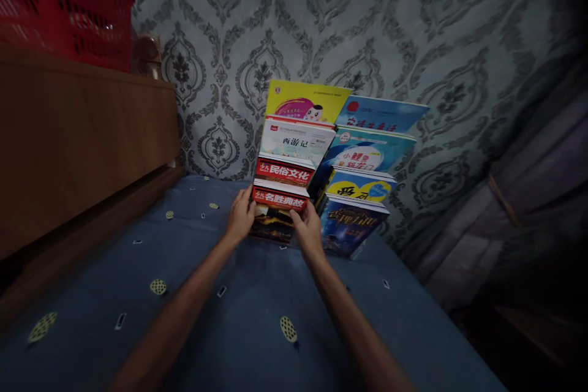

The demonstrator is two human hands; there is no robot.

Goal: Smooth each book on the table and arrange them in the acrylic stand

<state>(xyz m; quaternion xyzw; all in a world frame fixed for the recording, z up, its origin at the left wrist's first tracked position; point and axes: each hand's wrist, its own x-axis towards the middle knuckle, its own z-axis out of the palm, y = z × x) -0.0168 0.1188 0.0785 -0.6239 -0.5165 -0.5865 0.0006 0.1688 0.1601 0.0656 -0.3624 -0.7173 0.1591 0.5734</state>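
Two rows of upright books stand side by side on a blue patterned sheet. My left hand (241, 214) grips the left edge of the front book (273, 223) in the left row, which has a red title band. At that book's right edge is my right hand (307, 225), thumb on its cover. Behind it stand another red-banded book (283, 173), a white book (296, 142) and a yellow one (310, 98). In the right row, a dark blue book (350, 226) is in front of a yellow-and-blue book (361, 187) and two bluish books.
A wooden cabinet (87, 141) on the left carries a red plastic basket (96, 24). Patterned wallpaper (220, 73) rises behind the books. A greyish curtain (478, 220), tied with a band, hangs at the right. The blue sheet (248, 318) spreads across the foreground.
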